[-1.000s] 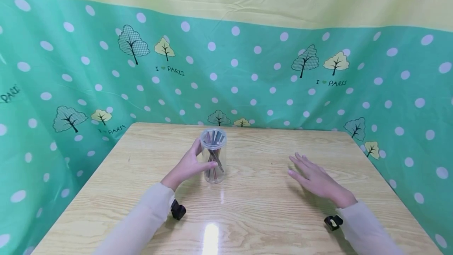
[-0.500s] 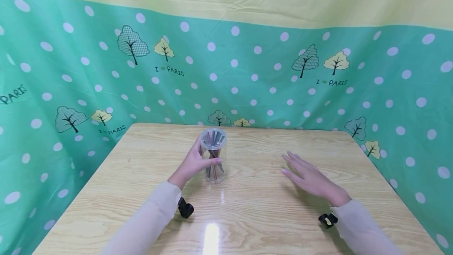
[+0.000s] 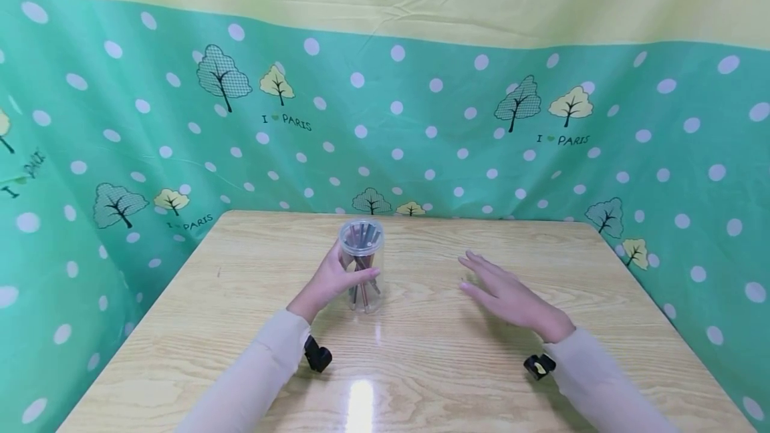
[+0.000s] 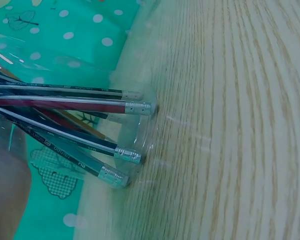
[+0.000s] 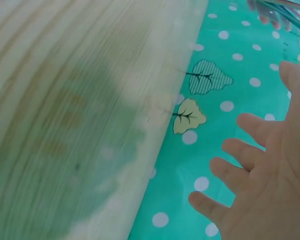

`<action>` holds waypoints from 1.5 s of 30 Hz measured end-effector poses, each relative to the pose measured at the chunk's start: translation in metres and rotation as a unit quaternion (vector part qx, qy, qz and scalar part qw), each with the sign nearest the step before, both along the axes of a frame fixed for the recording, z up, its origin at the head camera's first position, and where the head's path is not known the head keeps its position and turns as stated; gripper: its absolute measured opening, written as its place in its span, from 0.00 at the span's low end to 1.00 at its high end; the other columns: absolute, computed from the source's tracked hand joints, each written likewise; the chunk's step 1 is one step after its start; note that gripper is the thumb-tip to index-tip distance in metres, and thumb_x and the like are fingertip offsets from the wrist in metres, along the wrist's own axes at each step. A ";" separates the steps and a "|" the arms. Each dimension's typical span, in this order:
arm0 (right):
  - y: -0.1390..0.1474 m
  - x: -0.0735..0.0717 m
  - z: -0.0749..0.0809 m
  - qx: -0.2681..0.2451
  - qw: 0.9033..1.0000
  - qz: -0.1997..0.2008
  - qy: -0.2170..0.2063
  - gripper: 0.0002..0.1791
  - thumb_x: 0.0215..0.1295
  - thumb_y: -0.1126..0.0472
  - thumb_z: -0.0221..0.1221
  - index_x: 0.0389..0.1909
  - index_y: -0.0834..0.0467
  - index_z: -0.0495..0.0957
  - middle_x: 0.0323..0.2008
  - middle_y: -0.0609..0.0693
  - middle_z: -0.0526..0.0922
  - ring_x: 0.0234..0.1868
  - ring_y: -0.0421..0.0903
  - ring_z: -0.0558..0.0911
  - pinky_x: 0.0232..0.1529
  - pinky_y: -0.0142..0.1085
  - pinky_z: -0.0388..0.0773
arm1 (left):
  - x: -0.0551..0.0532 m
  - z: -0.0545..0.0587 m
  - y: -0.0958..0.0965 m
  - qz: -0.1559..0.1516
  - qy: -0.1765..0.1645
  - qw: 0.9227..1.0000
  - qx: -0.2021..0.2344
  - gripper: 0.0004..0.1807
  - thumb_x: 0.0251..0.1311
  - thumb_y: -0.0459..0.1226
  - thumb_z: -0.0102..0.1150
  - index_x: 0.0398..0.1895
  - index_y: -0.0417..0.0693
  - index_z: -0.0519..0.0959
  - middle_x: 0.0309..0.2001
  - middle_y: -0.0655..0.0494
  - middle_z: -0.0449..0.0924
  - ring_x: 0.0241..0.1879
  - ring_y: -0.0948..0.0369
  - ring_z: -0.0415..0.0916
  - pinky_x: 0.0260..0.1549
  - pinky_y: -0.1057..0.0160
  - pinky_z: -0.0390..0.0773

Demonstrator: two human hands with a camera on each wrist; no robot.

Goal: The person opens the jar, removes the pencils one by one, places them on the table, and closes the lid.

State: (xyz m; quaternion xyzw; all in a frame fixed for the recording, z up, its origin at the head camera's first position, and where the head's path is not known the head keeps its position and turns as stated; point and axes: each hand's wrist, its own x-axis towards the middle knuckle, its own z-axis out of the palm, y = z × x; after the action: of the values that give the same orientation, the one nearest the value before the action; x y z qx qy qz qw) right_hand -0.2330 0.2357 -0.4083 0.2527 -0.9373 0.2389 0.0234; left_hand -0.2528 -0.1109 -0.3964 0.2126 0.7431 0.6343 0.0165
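One green-and-yellow patterned cloth [image 3: 428,146] hangs at 12 o'clock, behind the wood-grained surface [image 3: 445,373]. My right hand [image 3: 508,296] hovers over it at 1 o'clock, fingers extended and relaxed; my left hand [image 3: 331,282] curls round a clear jar [image 3: 363,252] standing upright between 11 and 12 o'clock from me. Several dark and reddish pencils [image 4: 95,105] lean inside, metal-banded ends down.

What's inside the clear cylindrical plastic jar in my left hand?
Slim pencils, dark and red among them, silver-collared ends down. Parts behind your left hand are covered, so I can't count them all.
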 end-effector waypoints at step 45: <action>-0.128 -0.024 0.052 -0.068 0.983 0.118 0.120 0.35 0.64 0.39 0.47 0.69 0.43 0.49 0.67 0.42 0.56 0.66 0.38 0.54 0.63 0.43 0.56 | 0.001 0.001 0.000 -0.026 -0.007 1.000 0.013 0.46 0.51 0.36 0.66 0.69 0.63 0.50 0.65 0.60 0.60 0.65 0.58 0.52 0.62 0.46 0.45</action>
State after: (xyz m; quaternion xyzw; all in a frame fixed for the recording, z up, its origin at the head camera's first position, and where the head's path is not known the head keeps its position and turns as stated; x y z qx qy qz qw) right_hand -0.2572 0.1081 -0.3567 0.3866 -0.8727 0.2712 0.1243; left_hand -0.2522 -0.1112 -0.3952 0.2275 0.7287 0.6450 0.0352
